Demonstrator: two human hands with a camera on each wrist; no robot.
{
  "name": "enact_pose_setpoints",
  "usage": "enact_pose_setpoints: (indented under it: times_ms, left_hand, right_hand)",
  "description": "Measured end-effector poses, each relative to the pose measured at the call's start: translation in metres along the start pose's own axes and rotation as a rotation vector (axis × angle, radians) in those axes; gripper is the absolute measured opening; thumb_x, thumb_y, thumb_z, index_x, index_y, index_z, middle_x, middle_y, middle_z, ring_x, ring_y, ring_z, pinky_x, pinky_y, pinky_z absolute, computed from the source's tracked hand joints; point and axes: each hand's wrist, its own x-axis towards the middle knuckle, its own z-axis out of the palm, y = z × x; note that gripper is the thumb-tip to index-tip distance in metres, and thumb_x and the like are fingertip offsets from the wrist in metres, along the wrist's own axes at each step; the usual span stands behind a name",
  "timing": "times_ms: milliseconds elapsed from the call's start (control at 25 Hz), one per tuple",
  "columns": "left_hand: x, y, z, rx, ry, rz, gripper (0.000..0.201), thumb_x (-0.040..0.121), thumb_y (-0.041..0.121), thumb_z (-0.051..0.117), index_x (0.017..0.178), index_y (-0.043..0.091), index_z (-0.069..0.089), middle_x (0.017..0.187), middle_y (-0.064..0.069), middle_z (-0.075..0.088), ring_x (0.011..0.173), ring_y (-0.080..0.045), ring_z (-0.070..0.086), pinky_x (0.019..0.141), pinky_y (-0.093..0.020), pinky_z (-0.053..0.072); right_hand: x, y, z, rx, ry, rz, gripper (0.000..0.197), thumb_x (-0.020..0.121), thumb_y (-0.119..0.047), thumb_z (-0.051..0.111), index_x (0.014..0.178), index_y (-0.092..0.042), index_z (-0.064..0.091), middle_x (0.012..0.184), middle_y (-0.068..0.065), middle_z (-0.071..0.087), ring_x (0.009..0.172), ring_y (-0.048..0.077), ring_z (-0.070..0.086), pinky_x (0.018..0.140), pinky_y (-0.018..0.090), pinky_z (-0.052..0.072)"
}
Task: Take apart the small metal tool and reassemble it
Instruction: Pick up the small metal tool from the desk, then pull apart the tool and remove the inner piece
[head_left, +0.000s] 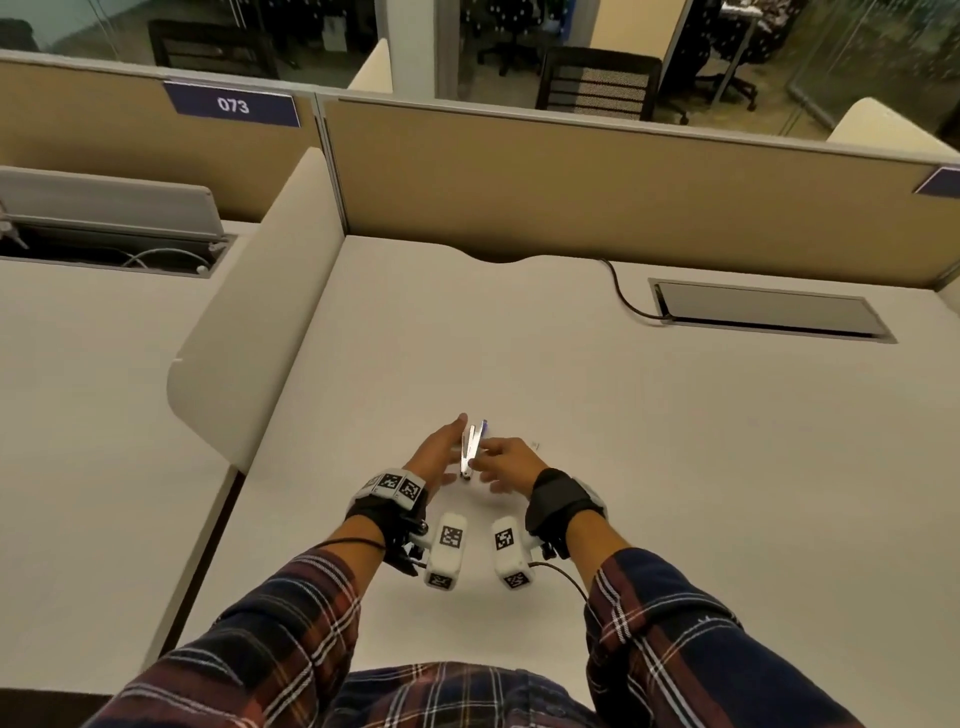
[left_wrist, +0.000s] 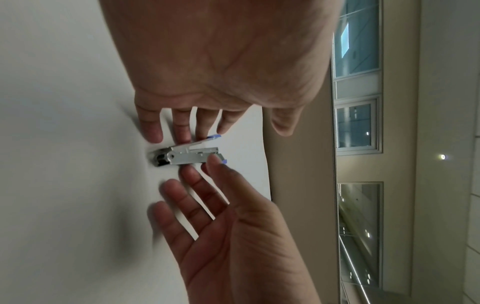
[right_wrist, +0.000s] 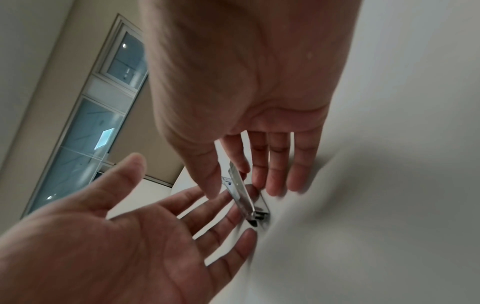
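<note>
- Pale table (head_left: 571, 395) out in front, with a tan partition (head_left: 597, 171) along its far edge and a rounded white divider (head_left: 249, 322) on the left.
- A black cable (head_left: 623, 296) runs over the table to a grey hatch (head_left: 769, 310) set into the top at the far right.
- A blue sign (head_left: 232, 105) reading 073 sits on the partition; office chairs show through the glass beyond.
- Nothing lies between the hands and the tool; a tiny pale scrap (head_left: 535, 445) rests just beside the right hand, too small to identify.
- The small metal tool (left_wrist: 191, 156) stands on one end on the table, right between the two hands, its silver leaves fanned apart with blue tips up top.
- Left hand (head_left: 439, 452): fingers straight and spread, fingertips (left_wrist: 182, 133) against one side of the tool, thumb held clear.
- Right hand (head_left: 506, 462): palm open, fingers splayed, with fingertips (left_wrist: 215, 162) touching the tool's other side.
- Neither hand wraps the tool; both just brace it upright.
</note>
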Motion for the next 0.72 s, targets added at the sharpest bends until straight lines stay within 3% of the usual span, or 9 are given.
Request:
enact_pose_setpoints:
  times_ms: [160,320,400,480,600,720]
  left_hand:
    - [-0.002,-0.002,0.005,-0.113,0.054,0.018,0.046,0.092,0.056,0.037,0.113,0.03,0.068,0.117,0.0,0.066,0.098,-0.016,0.058,0.091,-0.039,0.036]
    - [-0.001,-0.002,0.014,-0.185,0.111,0.008,0.042,0.092,0.053,0.039,0.112,0.026,0.065,0.115,-0.001,0.065,0.097,-0.017,0.058,0.097,-0.043,0.039]
    - [-0.003,0.001,0.017,-0.216,0.081,0.01,0.043,0.091,0.054,0.04,0.113,0.024,0.064,0.118,0.0,0.064,0.098,-0.019,0.058,0.088,-0.039,0.041]
    - [-0.005,0.008,0.024,-0.237,0.036,0.017,0.04,0.092,0.053,0.041,0.109,0.026,0.063,0.122,0.002,0.063,0.101,-0.021,0.057,0.09,-0.04,0.042]
    - [-0.009,0.021,0.026,-0.258,0.03,0.022,0.028,0.095,0.048,0.04,0.095,0.028,0.06,0.112,0.003,0.064,0.097,-0.023,0.059,0.097,-0.045,0.043]
    - [-0.002,0.022,0.026,-0.208,0.068,-0.024,0.032,0.097,0.043,0.037,0.095,0.021,0.059,0.097,-0.002,0.065,0.088,-0.024,0.059,0.089,-0.042,0.043]
  right_hand:
    - [0.005,-0.005,0.002,-0.059,-0.017,-0.058,0.032,0.082,-0.009,0.058,0.113,-0.013,0.063,0.096,0.009,0.066,0.088,0.024,0.06,0.075,0.034,0.047]
    - [0.01,-0.001,0.005,-0.171,0.19,-0.107,0.031,0.078,-0.016,0.067,0.108,-0.009,0.063,0.106,0.012,0.07,0.096,0.03,0.066,0.087,0.042,0.054]
    - [0.011,0.001,0.0,-0.187,0.321,-0.114,0.022,0.077,-0.018,0.07,0.096,-0.01,0.063,0.097,0.009,0.069,0.088,0.027,0.064,0.083,0.038,0.053]
    - [0.008,-0.004,-0.012,-0.175,0.419,-0.114,0.019,0.075,-0.019,0.072,0.086,-0.015,0.056,0.083,0.005,0.066,0.082,0.028,0.065,0.079,0.038,0.053]
    - [0.004,-0.013,-0.021,-0.102,0.441,-0.148,0.033,0.073,-0.016,0.073,0.096,-0.017,0.049,0.069,0.001,0.063,0.073,0.028,0.066,0.075,0.039,0.055]
    - [0.0,-0.022,-0.025,-0.099,0.421,-0.195,0.043,0.075,-0.014,0.071,0.111,-0.017,0.047,0.065,0.002,0.061,0.065,0.025,0.062,0.073,0.041,0.055]
